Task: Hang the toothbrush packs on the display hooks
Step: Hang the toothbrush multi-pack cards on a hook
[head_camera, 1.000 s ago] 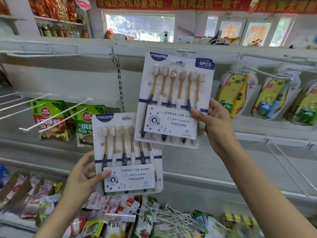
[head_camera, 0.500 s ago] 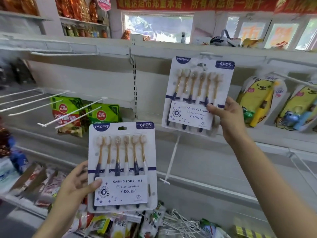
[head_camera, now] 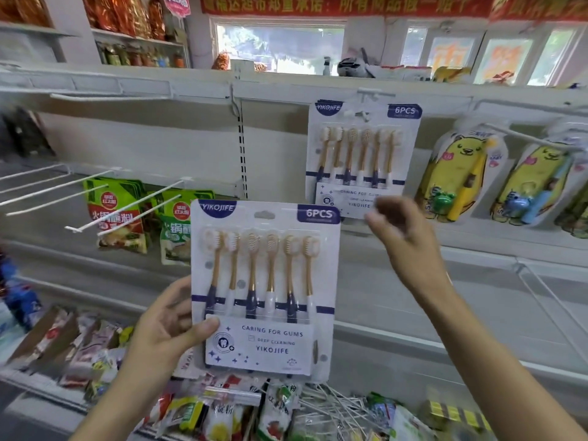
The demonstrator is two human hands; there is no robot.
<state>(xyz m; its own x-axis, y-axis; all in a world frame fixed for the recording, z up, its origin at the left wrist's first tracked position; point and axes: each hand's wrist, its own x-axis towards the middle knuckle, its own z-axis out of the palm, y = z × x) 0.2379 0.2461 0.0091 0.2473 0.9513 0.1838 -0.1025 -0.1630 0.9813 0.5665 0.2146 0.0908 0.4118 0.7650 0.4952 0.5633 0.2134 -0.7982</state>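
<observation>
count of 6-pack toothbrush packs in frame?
2. One toothbrush pack hangs on the top-rail hook, maybe more behind it. The other pack is gripped by the left hand, lower centre.

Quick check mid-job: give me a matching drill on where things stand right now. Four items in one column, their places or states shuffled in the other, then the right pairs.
Items
1. upper toothbrush pack
2. lower toothbrush pack
3. right hand
4. green snack bags

States
A. held at its left edge by the left hand
B. hanging from the hook on the top rail
C. hanging under the white hooks on the left
D. holding nothing, just below the hung pack, blurred

Pairs: 1-B, 2-A, 3-D, 4-C
</observation>
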